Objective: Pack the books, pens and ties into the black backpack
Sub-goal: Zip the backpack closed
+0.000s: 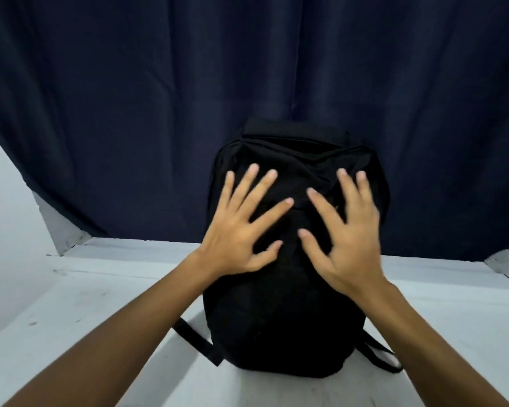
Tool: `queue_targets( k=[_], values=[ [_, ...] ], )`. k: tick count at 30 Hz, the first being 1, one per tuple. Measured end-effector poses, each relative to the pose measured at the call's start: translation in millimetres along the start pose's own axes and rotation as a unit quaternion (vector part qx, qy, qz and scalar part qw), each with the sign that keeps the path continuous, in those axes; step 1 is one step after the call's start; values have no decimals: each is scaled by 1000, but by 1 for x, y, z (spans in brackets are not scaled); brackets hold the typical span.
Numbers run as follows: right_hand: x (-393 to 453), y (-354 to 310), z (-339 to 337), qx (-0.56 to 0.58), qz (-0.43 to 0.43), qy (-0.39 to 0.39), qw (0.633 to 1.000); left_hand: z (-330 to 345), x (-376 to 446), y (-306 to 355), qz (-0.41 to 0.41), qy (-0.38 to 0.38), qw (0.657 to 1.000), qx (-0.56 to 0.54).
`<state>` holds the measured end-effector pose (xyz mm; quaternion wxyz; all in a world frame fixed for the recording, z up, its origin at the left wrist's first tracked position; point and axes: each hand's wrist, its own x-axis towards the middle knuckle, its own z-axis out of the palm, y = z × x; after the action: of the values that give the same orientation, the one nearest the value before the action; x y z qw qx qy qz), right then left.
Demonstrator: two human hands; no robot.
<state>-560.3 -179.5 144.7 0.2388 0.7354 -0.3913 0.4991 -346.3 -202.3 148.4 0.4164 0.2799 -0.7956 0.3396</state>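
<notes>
The black backpack (282,318) lies flat on the white table (86,312), its top handle toward the far curtain, and it looks closed. My left hand (241,227) is spread over its upper left part with fingers straight. My right hand (347,236) is spread over the upper right part, slightly blurred. Whether the palms touch the fabric or hover just above it is unclear. No books, pens or ties are visible.
A dark blue curtain (247,69) hangs right behind the table's far edge. Backpack straps stick out at the lower left (194,339) and lower right (382,353). White wall shows at the far left.
</notes>
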Motion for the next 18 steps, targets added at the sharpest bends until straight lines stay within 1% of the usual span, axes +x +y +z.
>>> queue_targets(
  k=[1,2,3,4,6,8,10,11,13,14,15,16,18],
  values=[
    [2,5,11,-59,18,-56,996,5,4,-9,-5,-52,998,33],
    [4,15,17,-104,48,-114,987,10,4,-23,-28,-110,991,67],
    [5,29,23,-126,72,-167,975,12,1,-39,-56,-168,980,91],
    [4,44,27,-131,85,-209,965,13,-1,-53,-78,-216,968,101],
    [7,64,29,-123,96,-252,955,14,-1,-66,-106,-267,953,96],
    [12,60,24,-117,103,-263,952,10,6,-58,-125,-273,951,79],
    [8,46,15,-122,101,-242,957,-1,8,-41,-125,-235,961,69],
    [2,37,9,-126,86,-222,963,-6,5,-33,-106,-202,972,61],
    [-19,19,-2,-136,28,-196,971,-14,-9,-16,-40,-141,988,39],
    [-32,14,-4,-141,-2,-201,969,-18,-19,-9,-9,-136,990,30],
    [-45,11,-7,-148,-23,-225,963,-20,-30,-3,9,-156,987,27],
    [-55,15,-8,-159,-29,-255,953,-20,-43,-2,11,-192,981,35],
    [-66,37,-9,-189,-9,-309,932,-17,-63,-16,-8,-274,958,78]
  ],
)
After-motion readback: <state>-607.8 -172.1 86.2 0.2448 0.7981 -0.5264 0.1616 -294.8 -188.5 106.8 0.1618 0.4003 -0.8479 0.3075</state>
